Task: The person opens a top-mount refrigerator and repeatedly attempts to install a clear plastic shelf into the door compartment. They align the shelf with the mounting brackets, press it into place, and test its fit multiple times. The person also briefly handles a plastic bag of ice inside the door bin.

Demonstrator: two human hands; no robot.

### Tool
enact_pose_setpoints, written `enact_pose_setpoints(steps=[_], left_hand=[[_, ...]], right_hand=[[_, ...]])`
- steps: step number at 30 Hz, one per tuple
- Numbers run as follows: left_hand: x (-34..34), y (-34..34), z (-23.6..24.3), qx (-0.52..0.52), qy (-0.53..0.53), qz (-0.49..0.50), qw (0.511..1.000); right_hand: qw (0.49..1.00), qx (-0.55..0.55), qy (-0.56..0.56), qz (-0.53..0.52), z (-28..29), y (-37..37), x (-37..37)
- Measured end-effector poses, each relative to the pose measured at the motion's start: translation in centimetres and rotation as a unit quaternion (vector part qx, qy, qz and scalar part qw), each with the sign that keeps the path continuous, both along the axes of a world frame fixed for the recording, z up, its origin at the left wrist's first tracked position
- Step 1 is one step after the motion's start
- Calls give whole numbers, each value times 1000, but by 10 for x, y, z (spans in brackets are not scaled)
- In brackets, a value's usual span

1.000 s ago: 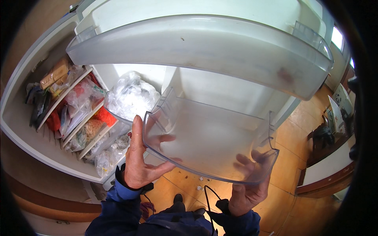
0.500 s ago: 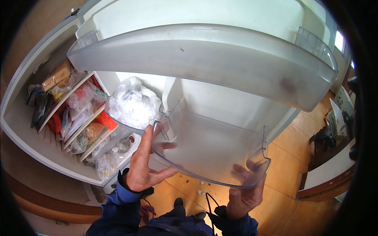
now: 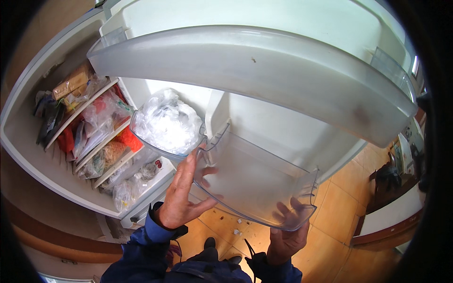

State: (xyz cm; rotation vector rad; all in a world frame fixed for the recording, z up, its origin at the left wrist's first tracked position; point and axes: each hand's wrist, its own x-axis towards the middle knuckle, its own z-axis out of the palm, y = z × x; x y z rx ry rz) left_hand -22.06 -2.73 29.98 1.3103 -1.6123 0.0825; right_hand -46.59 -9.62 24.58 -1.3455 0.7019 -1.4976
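Note:
A clear, frosted fridge door bin [image 3: 255,177] is held between my two hands in front of the open door. My left hand [image 3: 181,195] grips its left end, with some fingertips showing through the plastic underneath. My right hand [image 3: 289,238] holds the right front corner, its fingers visible through the wall. The bin tilts toward me and nothing lies in it. Close by its left end sits a smaller door bin [image 3: 155,152] stuffed with crumpled clear plastic bags [image 3: 167,122]. The white door liner [image 3: 269,118] is behind the held bin.
A long frosted door bin [image 3: 255,59] spans the door above my hands. On the left, the fridge compartment's shelves [image 3: 108,132] hold several bagged foods. Orange tiles [image 3: 337,203] with small scraps [image 3: 237,231] lie below. Dark-edged furniture [image 3: 389,226] stands at the right.
The held bin has turned slightly and its right end has come closer to the left. My left hand has shifted a little right. The view has shifted slightly.

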Motion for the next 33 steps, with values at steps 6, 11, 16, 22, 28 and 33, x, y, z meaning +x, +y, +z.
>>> enact_pose_setpoints(steps=[6,11,16,22,28,33], left_hand=[[0,2,-2,11,-8,22,1000],[0,2,2,0,-10,2,1000],[2,-1,8,9,-24,7,1000],[1,0,9,46,-11,54,997],[0,-9,4,-20,20,57,998],[-4,-8,6,-11,38,82,996]], right_hand=[[999,-1,37,-29,2,4,-1],[994,-34,94,-52,6,4,-8],[991,-71,101,-59,10,-5,-8],[983,-143,79,-87,11,-14,0],[972,-206,100,-56,27,-20,0],[972,-205,104,-48,31,-25,-2]])
